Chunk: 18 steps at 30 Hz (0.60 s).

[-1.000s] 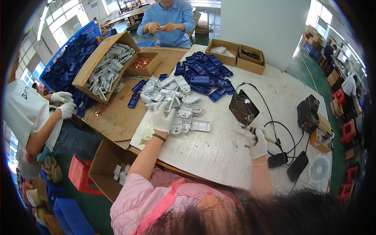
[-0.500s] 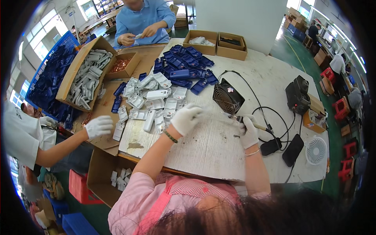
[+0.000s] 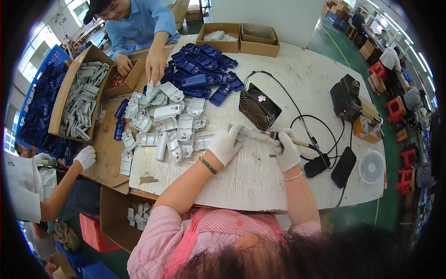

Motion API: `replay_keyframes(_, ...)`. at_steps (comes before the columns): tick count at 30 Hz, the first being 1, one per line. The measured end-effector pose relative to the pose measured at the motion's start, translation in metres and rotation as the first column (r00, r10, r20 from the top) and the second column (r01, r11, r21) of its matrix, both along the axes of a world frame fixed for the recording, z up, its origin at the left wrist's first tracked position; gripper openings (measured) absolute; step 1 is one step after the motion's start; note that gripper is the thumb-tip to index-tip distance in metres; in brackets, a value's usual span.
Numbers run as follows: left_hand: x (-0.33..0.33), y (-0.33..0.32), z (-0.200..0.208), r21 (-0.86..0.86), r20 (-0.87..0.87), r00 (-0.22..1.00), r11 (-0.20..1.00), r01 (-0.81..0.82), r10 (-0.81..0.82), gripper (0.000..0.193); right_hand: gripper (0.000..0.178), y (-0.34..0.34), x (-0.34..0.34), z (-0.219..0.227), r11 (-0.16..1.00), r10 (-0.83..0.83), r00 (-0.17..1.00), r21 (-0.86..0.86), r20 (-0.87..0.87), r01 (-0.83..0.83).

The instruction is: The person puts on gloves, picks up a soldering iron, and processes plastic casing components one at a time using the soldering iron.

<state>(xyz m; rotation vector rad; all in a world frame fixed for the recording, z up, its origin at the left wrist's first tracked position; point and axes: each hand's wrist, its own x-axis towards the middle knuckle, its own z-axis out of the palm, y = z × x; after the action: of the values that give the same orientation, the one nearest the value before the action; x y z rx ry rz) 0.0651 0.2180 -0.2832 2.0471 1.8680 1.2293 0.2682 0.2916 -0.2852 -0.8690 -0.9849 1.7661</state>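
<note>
My right hand (image 3: 286, 149), in a white glove, is closed around a soldering iron (image 3: 302, 143) whose tip points left. Facing that tip, my gloved left hand (image 3: 226, 145) has its fingers bent together around something small and pale that I cannot make out. Just left of it lies a white plastic casing (image 3: 202, 142), partly behind the hand. Beyond both hands stands a square black fan (image 3: 261, 107) with a round grille. A heap of white plastic casings (image 3: 167, 111) spreads to the left, with dark blue casings (image 3: 200, 69) behind it.
A co-worker in blue (image 3: 139, 23) reaches into the white heap and a small carton (image 3: 134, 76). Another person's gloved hand (image 3: 85, 158) is at the left. On the right are a black soldering station (image 3: 346, 104), cables, a black phone-like slab (image 3: 344, 167) and a white round fan (image 3: 372, 166).
My left hand has come closer to the iron's tip, its fingers now gathered. The co-worker in blue has reached forward to the white casings. The neighbour's hand at left has drawn back.
</note>
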Motion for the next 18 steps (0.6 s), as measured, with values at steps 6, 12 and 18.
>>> replay_keyframes(6, -0.007, -0.007, 0.015, -0.394, 0.181, 0.977, 0.919, -0.029, 0.109, 0.025, 0.008, -0.003, 0.001, 0.003, 0.999, -0.039, 0.996, 0.005, 0.082, 0.039)
replay_keyframes(12, -0.021, -0.007, 0.004, -0.118, 0.004, 1.000, 0.993, -0.012, 0.013, 0.020, 0.007, -0.002, 0.001, 0.003, 1.000, 0.002, 0.997, 0.031, 0.076, -0.005)
replay_keyframes(18, -0.021, -0.004, 0.005, -0.196, 0.061, 0.995, 0.978, -0.071, 0.084, 0.010, 0.011, -0.005, -0.004, 0.010, 0.996, 0.032, 0.968, 0.078, 0.247, -0.052)
